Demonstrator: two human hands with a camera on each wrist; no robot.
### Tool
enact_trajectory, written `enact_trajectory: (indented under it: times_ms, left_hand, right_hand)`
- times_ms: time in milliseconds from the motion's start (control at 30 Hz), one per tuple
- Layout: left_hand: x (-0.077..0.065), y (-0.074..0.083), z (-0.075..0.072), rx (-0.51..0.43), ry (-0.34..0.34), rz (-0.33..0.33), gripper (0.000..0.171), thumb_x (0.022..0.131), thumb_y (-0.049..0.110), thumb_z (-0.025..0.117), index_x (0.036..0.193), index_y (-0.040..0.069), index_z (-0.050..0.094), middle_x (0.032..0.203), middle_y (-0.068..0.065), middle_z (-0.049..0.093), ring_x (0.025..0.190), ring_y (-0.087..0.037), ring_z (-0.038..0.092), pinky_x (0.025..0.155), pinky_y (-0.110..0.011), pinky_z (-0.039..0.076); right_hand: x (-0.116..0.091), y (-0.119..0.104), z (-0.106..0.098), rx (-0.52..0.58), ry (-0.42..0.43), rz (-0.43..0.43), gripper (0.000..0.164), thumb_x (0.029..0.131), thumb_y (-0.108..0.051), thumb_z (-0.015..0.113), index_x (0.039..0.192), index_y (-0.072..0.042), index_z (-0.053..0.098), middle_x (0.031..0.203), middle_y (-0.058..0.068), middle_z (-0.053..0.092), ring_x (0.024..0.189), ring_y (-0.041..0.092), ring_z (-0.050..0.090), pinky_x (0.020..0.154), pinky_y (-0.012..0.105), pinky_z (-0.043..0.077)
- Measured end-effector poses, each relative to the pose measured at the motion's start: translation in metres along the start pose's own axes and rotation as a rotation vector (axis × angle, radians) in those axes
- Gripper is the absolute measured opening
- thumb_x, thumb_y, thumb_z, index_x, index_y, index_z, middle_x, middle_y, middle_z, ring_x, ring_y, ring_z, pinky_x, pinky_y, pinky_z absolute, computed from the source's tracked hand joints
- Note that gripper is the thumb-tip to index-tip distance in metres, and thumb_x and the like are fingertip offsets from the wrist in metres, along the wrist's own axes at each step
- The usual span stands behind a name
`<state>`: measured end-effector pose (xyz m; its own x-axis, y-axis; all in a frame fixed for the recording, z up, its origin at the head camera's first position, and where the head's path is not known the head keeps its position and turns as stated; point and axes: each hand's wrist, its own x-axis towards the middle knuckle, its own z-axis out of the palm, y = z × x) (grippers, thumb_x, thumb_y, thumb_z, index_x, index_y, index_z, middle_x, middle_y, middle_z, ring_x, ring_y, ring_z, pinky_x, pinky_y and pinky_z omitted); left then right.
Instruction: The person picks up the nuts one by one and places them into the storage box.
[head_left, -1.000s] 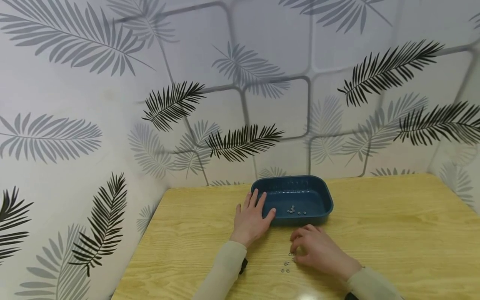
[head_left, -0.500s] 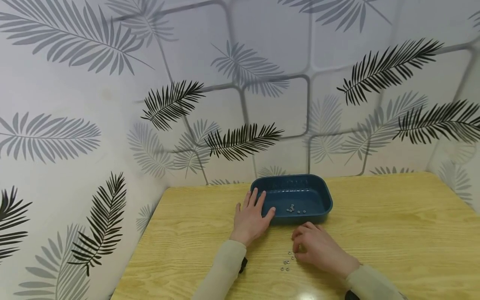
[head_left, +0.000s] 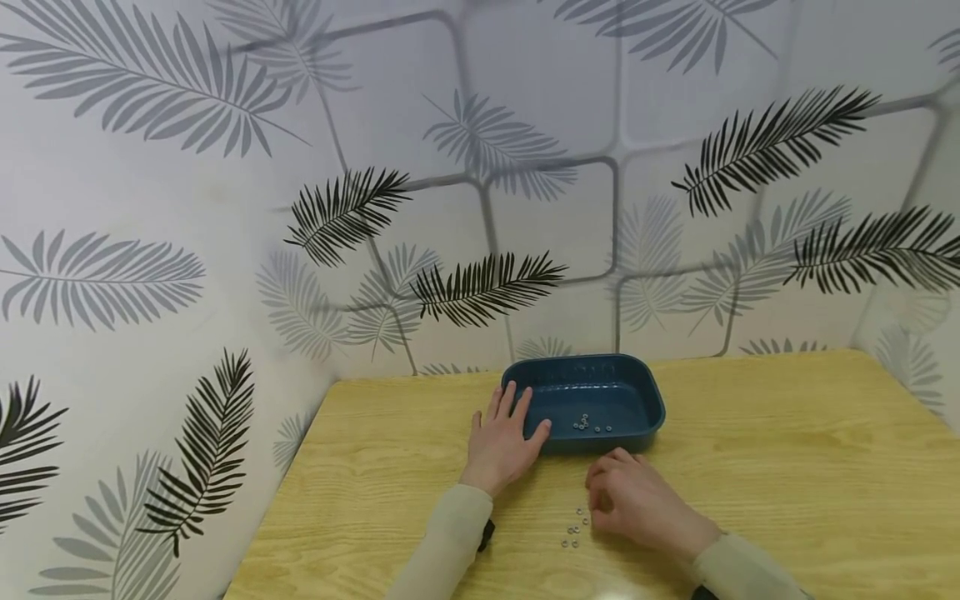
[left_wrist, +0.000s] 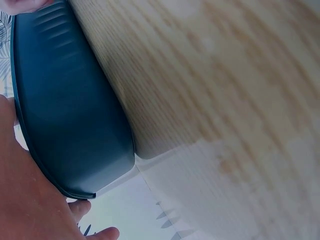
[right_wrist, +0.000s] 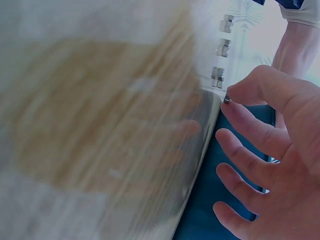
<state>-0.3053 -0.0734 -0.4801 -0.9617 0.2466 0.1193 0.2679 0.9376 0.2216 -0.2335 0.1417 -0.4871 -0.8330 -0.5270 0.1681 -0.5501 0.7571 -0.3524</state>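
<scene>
A dark blue rectangular tray (head_left: 637, 435) stands near the table's back edge, with several small metal nuts (head_left: 585, 425) lying in it. My left hand (head_left: 501, 446) rests on the tray's left end, its fingers spread and fairly straight over the rim; in the left wrist view the hand (left_wrist: 30, 195) lies along that rim. In front of the tray, just above the table, my right hand (head_left: 641, 504) pinches a small metal nut (right_wrist: 227, 99) between thumb and index finger. The other fingers of that hand are loosely bent. More loose nuts (head_left: 573, 530) lie on the table to its left.
The light wood-grain table (head_left: 787, 467) extends to both sides of the tray. Close behind it rises a wall (head_left: 547, 217) with a leaf pattern. A glare spot shows at the table's front.
My right hand has drawn slightly right, away from the loose nuts, with its pinch kept. The left hand stays on the tray. The head view has shifted slightly.
</scene>
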Motion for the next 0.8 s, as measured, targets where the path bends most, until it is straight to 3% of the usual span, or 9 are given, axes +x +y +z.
enact_trajectory:
  times_ms: [800]
  left_hand:
    - [0.002,0.000,0.002,0.010,0.000,0.000,0.069,0.101,0.062,0.033,0.158,0.026,0.024,0.164,-0.003,0.015,0.150,-0.024,0.010,0.114,-0.059,0.019]
  right_hand:
    - [-0.003,-0.007,-0.021,0.066,0.102,0.026,0.013,0.074,-0.020,0.077,0.070,-0.030,0.070,0.106,-0.005,0.065,0.103,0.022,0.053,0.094,0.053,0.041]
